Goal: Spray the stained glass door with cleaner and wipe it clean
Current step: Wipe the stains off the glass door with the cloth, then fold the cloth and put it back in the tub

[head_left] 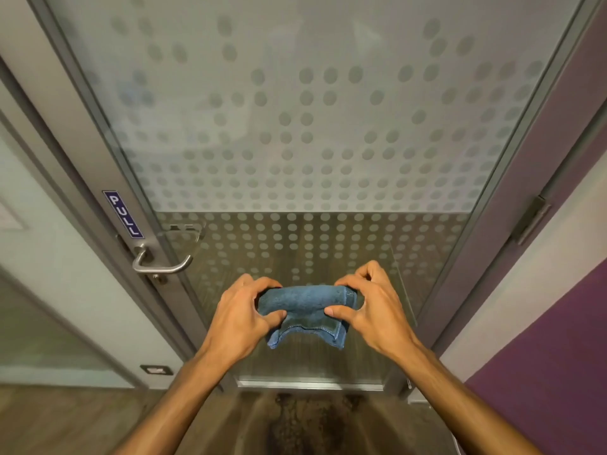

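Hands (243, 315) (371, 307) grip blue cloth (305, 310) between them.

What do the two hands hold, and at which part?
A folded blue cloth: the left hand pinches its left end, the right hand its right end, in front of the glass door.

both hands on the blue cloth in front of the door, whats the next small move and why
Probably finish folding the blue cloth into a flat pad, then press it to the glass door. The left hand and right hand each pinch an end of it, bunched and sagging between them, clear of the glass. No spray bottle is in view, so wiping looks like the next step.
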`<state>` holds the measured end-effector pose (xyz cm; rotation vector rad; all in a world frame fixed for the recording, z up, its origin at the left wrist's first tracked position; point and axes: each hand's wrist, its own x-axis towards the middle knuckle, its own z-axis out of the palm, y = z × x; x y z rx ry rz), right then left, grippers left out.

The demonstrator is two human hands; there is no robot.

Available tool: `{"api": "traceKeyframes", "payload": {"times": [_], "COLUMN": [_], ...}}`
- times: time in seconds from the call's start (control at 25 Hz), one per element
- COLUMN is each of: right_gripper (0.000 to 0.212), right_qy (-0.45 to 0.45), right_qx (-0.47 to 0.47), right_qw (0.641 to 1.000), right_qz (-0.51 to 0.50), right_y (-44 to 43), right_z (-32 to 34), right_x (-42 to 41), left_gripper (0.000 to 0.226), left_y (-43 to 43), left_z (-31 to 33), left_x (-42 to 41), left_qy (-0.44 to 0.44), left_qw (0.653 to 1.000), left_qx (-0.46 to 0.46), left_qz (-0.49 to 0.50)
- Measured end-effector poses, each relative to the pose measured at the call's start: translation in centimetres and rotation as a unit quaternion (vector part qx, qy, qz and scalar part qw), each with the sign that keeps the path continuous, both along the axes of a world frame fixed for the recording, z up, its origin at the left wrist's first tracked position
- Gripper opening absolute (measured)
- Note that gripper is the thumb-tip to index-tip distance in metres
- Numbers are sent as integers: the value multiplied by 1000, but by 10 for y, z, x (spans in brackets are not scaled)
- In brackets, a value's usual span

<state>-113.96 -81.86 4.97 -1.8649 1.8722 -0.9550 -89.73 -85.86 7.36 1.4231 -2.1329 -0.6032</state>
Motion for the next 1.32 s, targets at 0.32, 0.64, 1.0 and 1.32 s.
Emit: {"api": "traceKeyframes", "payload": {"times": [0.32,0.64,1.0,1.32], "right_gripper": [43,53,45,41], "right_qy": [-5,133,93,39], "right_qx": [15,-153,-168,-165], "right_qw": [986,940,890,823], "right_qz": [167,274,415,542], "right_y": [1,14,56,124], "right_z": [-5,-15,-26,-46], "right_x": [26,143,317,470], "left_gripper": [26,28,38,43], "left_y": [40,96,209,332], "left_z": [-5,-8,-40,-54], "left_x": [34,121,277,386], "left_qy": [94,23,93,87], "left_qw": [995,990,955,904], "left_qx": [33,-50,-88,-89], "left_qz": [19,127,267,408]}}
